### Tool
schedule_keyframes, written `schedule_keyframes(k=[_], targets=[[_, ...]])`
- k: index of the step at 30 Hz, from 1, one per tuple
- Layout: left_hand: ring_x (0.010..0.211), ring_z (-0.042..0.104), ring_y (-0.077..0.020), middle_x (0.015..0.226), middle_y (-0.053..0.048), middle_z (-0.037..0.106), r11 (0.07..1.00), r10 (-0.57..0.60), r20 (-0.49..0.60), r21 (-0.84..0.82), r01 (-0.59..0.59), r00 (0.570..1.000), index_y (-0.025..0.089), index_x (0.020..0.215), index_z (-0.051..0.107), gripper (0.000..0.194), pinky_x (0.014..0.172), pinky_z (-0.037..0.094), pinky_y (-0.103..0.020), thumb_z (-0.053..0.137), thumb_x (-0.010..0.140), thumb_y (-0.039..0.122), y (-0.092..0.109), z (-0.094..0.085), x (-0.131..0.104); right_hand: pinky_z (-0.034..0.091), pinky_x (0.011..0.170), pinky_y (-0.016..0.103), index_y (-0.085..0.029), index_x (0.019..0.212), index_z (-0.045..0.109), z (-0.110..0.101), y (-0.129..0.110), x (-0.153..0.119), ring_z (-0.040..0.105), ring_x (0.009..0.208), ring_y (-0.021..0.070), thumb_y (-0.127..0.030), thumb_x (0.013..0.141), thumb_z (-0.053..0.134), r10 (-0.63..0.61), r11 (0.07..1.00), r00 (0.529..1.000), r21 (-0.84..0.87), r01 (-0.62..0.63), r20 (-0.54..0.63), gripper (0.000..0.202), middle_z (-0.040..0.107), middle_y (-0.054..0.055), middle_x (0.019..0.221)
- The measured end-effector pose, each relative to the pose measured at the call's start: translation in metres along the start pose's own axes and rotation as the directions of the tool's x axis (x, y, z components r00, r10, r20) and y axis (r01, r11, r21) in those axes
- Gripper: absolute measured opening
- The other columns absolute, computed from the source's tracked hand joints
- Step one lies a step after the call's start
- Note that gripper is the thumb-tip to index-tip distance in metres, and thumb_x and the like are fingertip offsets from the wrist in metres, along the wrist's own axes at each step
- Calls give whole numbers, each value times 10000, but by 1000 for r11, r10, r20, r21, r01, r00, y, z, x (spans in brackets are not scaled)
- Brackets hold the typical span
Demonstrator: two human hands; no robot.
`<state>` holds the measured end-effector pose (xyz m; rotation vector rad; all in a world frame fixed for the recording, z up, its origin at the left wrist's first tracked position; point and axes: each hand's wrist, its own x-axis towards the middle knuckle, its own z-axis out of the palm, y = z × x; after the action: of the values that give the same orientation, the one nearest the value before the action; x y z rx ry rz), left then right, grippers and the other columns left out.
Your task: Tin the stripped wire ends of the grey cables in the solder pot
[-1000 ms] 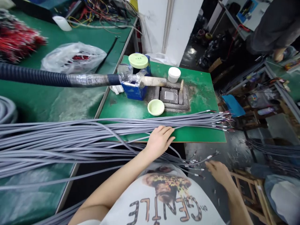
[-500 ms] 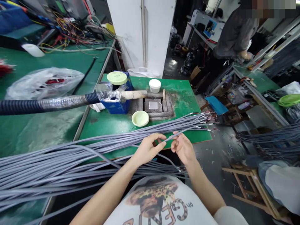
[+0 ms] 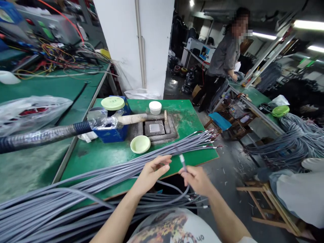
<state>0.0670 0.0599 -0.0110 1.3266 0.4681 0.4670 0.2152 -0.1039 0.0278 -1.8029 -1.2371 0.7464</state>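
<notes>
My right hand (image 3: 194,178) pinches a grey cable (image 3: 184,164) near its end, which points up and carries a white sleeve. My left hand (image 3: 153,172) is just left of that cable end, thumb and fingers apart, holding nothing. Beyond both hands, a bundle of grey cables (image 3: 152,156) crosses the green table (image 3: 184,123), its stripped ends at the right. More grey cables (image 3: 149,202) hang below the table edge. A small metal pot (image 3: 155,128) with a shiny surface is set in a dark frame, with a pale green bowl (image 3: 140,144) in front.
A ribbed hose (image 3: 60,132) runs from the left over a blue box (image 3: 111,133) with a green lid (image 3: 112,103). A white tub (image 3: 155,107) stands behind the pot. Further back a person (image 3: 224,57) stands at another table. A wooden stool (image 3: 273,206) is at right.
The view has tilted up. My left hand has let go of the cable and opened. The cable in my right hand now points upward, its white-sleeved end showing. The person behind has come further into view.
</notes>
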Motion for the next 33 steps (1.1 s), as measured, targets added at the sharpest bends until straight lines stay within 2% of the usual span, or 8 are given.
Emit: schedule_keyframes(k=[3,5,7,10,15,21,29,33], targets=[[832,623,-187,946,-77,701,999,0,-11,-46,0,1000,185,917,751,236,748,525,-295,719,748,346,6,8,-9,429,569,205,-187,784,666,19,-11,-1,580,533,104,-244,900,508,-55,992,983,-101,73,175,204,635,-33,565],[712,599,-150,822,-57,691,995,-37,-44,-90,33,998,164,824,754,198,662,501,-258,723,746,343,10,16,-12,431,584,204,-184,768,655,25,-14,1,599,559,108,-229,887,523,-57,994,973,-79,76,223,183,653,-31,597],[609,563,-120,701,-35,666,983,-88,-39,-167,80,995,140,771,739,208,619,475,-249,740,727,343,12,23,-14,424,578,204,-185,802,648,27,-15,4,601,573,110,-241,888,525,-39,998,981,-41,47,189,161,660,-29,627],[578,538,-100,687,-23,658,952,-117,-64,-292,94,991,124,769,721,235,606,455,-244,766,693,341,13,28,-13,413,588,213,-184,822,631,27,-14,11,572,559,107,-276,919,485,-46,999,992,-20,49,117,198,632,-31,597],[611,540,-82,710,-7,644,898,-66,-217,-439,-37,974,133,809,680,218,609,441,-207,773,693,292,8,19,-11,378,563,216,-182,827,613,29,-14,20,506,511,93,-321,949,443,-55,998,986,7,54,159,251,603,-41,558],[547,498,-61,641,21,605,910,-16,-375,-390,-141,927,138,737,634,198,551,415,-184,748,722,300,7,7,-15,376,577,211,-182,809,608,34,-16,24,507,530,90,-339,949,448,-30,999,980,-18,34,199,264,591,-42,559],[545,501,-69,645,10,631,918,-16,-423,-365,-154,906,144,727,657,193,528,411,-186,743,717,317,8,1,-11,352,571,209,-182,737,581,40,-20,29,509,544,88,-331,941,458,-49,985,978,-151,80,201,281,567,-37,572],[539,502,-70,662,2,648,909,-22,-445,-382,-167,895,148,729,654,181,534,405,-193,736,728,309,1,4,-12,338,560,213,-182,741,591,43,-20,29,488,524,87,-332,939,467,-97,966,988,-229,122,116,278,542,-39,560]])
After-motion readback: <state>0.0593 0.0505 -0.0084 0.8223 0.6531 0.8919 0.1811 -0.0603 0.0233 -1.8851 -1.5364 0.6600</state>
